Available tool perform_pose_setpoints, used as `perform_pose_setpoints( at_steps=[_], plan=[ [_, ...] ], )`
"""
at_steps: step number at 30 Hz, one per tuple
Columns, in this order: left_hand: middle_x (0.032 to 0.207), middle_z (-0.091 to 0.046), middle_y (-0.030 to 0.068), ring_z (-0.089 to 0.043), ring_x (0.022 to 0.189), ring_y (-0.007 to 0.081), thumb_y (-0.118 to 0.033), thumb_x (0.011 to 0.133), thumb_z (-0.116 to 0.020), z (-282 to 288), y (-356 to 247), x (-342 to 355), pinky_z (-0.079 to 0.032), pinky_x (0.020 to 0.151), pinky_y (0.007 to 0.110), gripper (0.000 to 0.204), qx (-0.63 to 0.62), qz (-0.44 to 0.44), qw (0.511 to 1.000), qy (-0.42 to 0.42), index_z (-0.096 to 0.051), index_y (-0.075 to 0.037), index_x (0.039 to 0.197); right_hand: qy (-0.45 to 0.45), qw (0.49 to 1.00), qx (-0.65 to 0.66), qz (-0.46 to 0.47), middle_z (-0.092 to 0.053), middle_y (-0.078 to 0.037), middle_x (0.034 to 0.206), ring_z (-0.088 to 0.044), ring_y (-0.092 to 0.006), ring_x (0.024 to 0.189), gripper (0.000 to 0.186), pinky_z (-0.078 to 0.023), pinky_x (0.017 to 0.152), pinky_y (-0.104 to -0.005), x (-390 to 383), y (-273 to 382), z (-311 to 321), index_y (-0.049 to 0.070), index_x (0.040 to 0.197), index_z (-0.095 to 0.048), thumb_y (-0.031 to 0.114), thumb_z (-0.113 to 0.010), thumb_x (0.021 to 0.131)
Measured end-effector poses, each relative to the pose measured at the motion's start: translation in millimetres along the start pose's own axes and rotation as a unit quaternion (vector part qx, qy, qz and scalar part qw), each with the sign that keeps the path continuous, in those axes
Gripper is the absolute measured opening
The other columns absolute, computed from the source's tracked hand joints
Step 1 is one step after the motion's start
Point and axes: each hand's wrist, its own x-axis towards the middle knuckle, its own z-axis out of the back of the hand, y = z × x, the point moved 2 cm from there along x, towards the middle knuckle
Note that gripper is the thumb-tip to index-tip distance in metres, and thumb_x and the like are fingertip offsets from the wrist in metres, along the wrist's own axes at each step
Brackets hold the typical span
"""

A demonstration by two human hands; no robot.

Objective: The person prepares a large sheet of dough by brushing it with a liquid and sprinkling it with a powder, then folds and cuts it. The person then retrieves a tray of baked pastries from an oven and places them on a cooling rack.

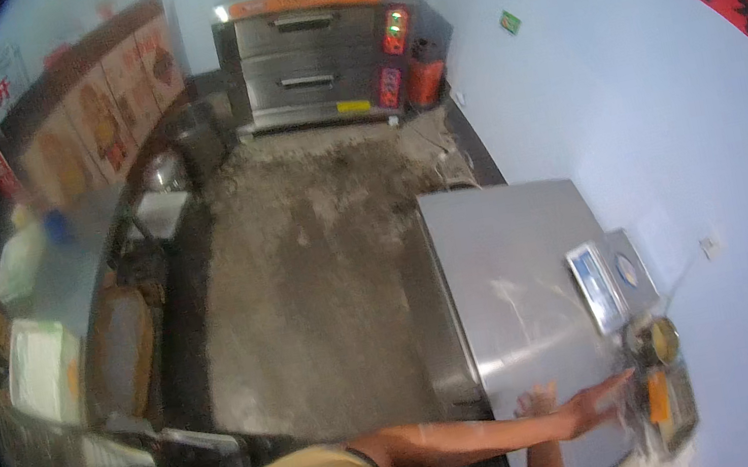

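Note:
My left hand (602, 401) stretches to the right over the steel table (537, 305), fingers extended and slightly blurred, holding nothing that shows. Its fingertips are close to an orange flat piece (658, 396) standing in or against a greyish container (680, 410). Beneath my left forearm crosses my right arm. Above that forearm my right hand (536, 400) shows, its fingers apart and nothing visible in them. Part of the right hand is hidden by the left forearm. Beyond the container stands a small round tub (663, 341) with yellowish contents.
A digital scale (599, 287) rests on the table against the wall. White smears mark the tabletop. A two-deck steel oven (305, 70) stands at the far wall, with a red-orange gas cylinder (426, 84) beside it. Along the left runs a counter with a white box (43, 372).

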Motion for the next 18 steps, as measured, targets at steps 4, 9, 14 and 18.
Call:
perform_pose_setpoints(
  at_steps=[4,9,14,18],
  plan=[
    [0.168,-0.044,0.0216,-0.047,0.153,0.0411,-0.056,0.100,-0.066,264,-52,39,-0.039,0.122,0.058,0.082,0.045,0.018,0.996,-0.074,-0.043,-0.007,0.162,0.126,0.991,0.047,0.023,-0.039,-0.022,0.172,-0.040,-0.0393,0.156,0.080,-0.031,0.129,-0.0526,79,13,-196,0.000,0.166,-0.037,0.059,-0.045,0.113],
    [0.164,-0.051,0.0202,-0.050,0.151,0.0420,-0.056,0.098,-0.066,458,-95,119,-0.042,0.119,0.059,0.077,0.008,-0.054,0.977,-0.205,-0.051,-0.008,0.157,0.105,0.984,0.047,-0.136,-0.042,-0.017,0.172,-0.043,-0.0363,0.155,0.083,-0.036,0.128,-0.0496,240,-97,-407,0.004,0.167,-0.038,0.066,-0.042,0.112],
    [0.160,-0.058,0.0189,-0.053,0.148,0.0428,-0.056,0.097,-0.066,767,-165,96,-0.045,0.116,0.060,0.073,0.422,-0.094,0.854,-0.287,-0.059,-0.009,0.152,0.265,0.940,0.048,-0.210,-0.035,-0.024,0.174,-0.041,-0.0439,0.157,0.095,-0.033,0.129,-0.0545,371,-131,-678,0.008,0.170,-0.036,0.080,-0.038,0.107],
    [0.144,-0.068,0.0207,-0.067,0.123,0.0355,-0.067,0.112,-0.034,1002,-172,100,-0.048,0.114,0.051,0.079,-0.266,0.002,0.848,-0.459,-0.064,-0.001,0.146,0.506,0.818,-0.204,0.183,-0.055,-0.017,0.162,-0.047,-0.0316,0.155,0.070,-0.023,0.133,-0.0565,429,-161,-874,0.006,0.155,-0.057,0.059,-0.055,0.109]
  ],
)
